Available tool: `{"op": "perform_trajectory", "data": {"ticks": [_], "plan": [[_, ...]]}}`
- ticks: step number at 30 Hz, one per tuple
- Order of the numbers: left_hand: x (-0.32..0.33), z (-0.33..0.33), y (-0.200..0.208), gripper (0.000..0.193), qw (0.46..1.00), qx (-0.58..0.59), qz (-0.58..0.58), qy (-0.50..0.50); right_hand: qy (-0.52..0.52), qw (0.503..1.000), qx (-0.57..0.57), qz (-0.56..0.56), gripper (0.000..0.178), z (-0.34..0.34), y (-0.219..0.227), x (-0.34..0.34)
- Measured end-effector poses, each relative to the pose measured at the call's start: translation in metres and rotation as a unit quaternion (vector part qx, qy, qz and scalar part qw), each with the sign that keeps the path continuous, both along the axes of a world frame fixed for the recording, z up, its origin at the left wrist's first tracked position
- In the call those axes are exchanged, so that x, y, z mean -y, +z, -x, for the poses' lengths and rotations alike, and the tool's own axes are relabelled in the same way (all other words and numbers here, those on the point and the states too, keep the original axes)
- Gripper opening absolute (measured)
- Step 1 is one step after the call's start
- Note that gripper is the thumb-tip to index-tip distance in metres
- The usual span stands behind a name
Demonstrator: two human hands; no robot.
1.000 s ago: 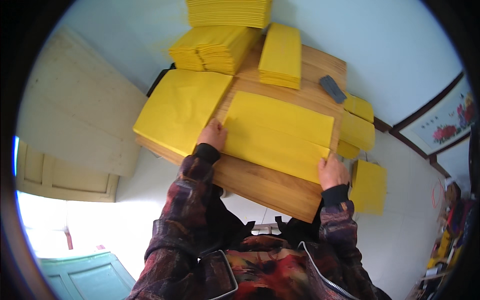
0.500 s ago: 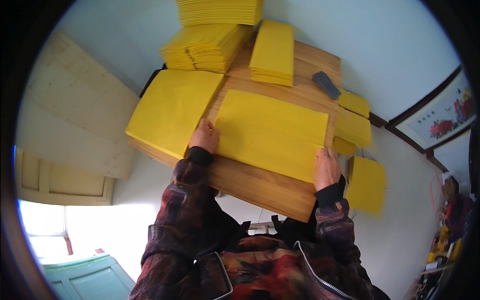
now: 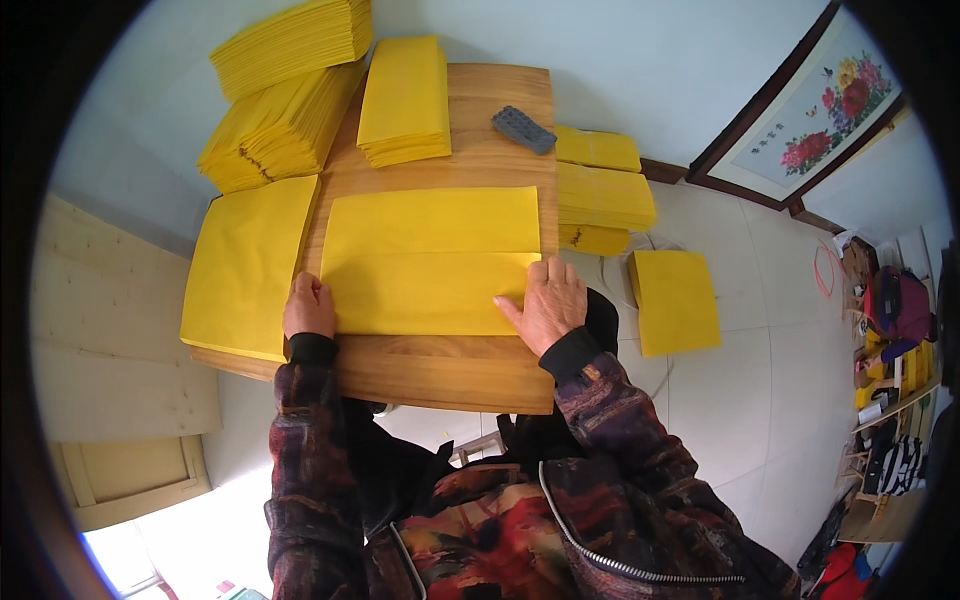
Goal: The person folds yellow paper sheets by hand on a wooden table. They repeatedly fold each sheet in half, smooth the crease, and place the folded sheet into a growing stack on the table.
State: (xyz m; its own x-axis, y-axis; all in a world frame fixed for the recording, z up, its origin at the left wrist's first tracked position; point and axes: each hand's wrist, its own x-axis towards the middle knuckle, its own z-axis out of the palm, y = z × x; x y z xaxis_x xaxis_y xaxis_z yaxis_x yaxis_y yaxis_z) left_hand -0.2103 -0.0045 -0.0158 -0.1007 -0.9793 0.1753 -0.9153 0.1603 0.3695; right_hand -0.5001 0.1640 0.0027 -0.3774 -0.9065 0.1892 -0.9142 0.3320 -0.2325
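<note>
A yellow sheet (image 3: 430,222) lies on the wooden table before me. Its near part is folded over, and the flap's straight edge runs across the middle. At the left end, my left hand (image 3: 308,306) is closed, with curled fingers and thumb gripping the sheet's near-left border. My right hand (image 3: 553,302) rests palm down over the right end of the flap, thumb spread away from the fingers. Left of my left hand sits a wide pile of flat yellow sheets (image 3: 250,265).
Folded yellow stacks (image 3: 270,125) rise at the far left, beside a narrower stack (image 3: 404,100). A dark grey block (image 3: 523,130) lies near the table's (image 3: 450,370) far right corner. Yellow bundles (image 3: 605,198) and another pile (image 3: 675,302) stand low to the right. A framed flower picture (image 3: 810,120) leans beyond.
My right hand has gone from holding the sheet's right edge to lying spread on the flap. The left hand stays at the left end. The whole view has turned, shifting the table leftward.
</note>
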Motion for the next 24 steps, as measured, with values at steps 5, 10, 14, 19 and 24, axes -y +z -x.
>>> {"op": "perform_trajectory", "data": {"ticks": [5, 10, 14, 19, 24], "plan": [[-0.029, 0.054, 0.016, 0.032, 0.975, 0.153, 0.107, -0.123, -0.001, 1.000, 0.005, 0.015, 0.049, 0.000, -0.002, 0.000], [-0.100, 0.155, -0.007, 0.048, 0.922, 0.106, 0.024, -0.371, -0.005, 1.000, 0.010, 0.021, 0.048, 0.000, -0.001, 0.002], [-0.094, 0.113, -0.020, 0.059, 0.949, 0.104, 0.022, -0.297, 0.000, 0.999, 0.006, 0.031, 0.049, 0.001, -0.001, 0.000], [-0.046, 0.021, -0.030, 0.057, 0.988, 0.092, 0.010, -0.125, 0.004, 0.999, 0.007, 0.031, 0.049, 0.000, -0.002, -0.002], [-0.046, 0.015, -0.038, 0.060, 0.985, 0.135, -0.003, -0.106, 0.026, 0.998, 0.000, 0.060, 0.045, -0.004, 0.013, -0.004]]}}
